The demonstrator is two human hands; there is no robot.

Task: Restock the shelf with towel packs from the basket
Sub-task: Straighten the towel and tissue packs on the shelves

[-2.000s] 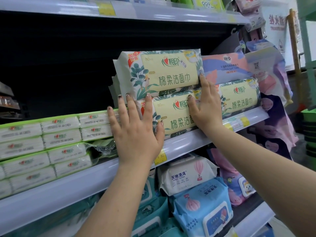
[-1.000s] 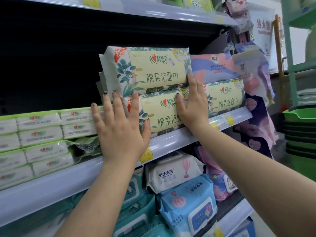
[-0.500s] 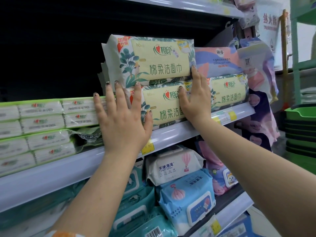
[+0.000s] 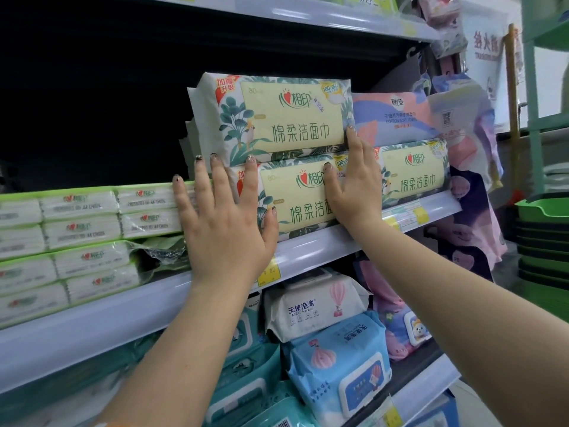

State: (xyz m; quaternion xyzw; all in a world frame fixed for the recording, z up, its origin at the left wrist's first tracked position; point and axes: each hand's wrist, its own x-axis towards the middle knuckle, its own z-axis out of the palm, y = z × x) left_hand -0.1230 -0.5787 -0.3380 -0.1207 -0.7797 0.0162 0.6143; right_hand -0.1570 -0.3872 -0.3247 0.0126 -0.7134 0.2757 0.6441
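The lower towel pack (image 4: 295, 198) you are handling lies flat on the shelf (image 4: 323, 245), its yellow label facing you and its front edge at the shelf lip. A second towel pack (image 4: 277, 118) of the same print is stacked directly on top of it, set slightly to the left. Your left hand (image 4: 224, 223) is spread wide with straight fingers, palm pressed against the left end of the lower pack, the fingertips (image 4: 215, 158) reaching up to the seam between the two packs. Your right hand (image 4: 354, 186) is also flat and open, pressed against the right end of the same pack, with its longest finger touching the lower right corner of the upper pack. Neither hand curls round anything.

Just to the right of your right hand a third pack (image 4: 415, 174) with the same leaf print sits on the shelf, and a pink and blue pack (image 4: 397, 118) rests on top of it. To the left of your left hand, bundles of white tissue packs in green wrap (image 4: 80, 235) fill the shelf in stacked rows. A yellow price tag (image 4: 269, 272) shows on the shelf rail below your left wrist. On the level beneath, a white wipes pack (image 4: 311, 306) lies on a blue wipes pack (image 4: 338, 365). At the far right edge stands a stack of green baskets (image 4: 542, 241).
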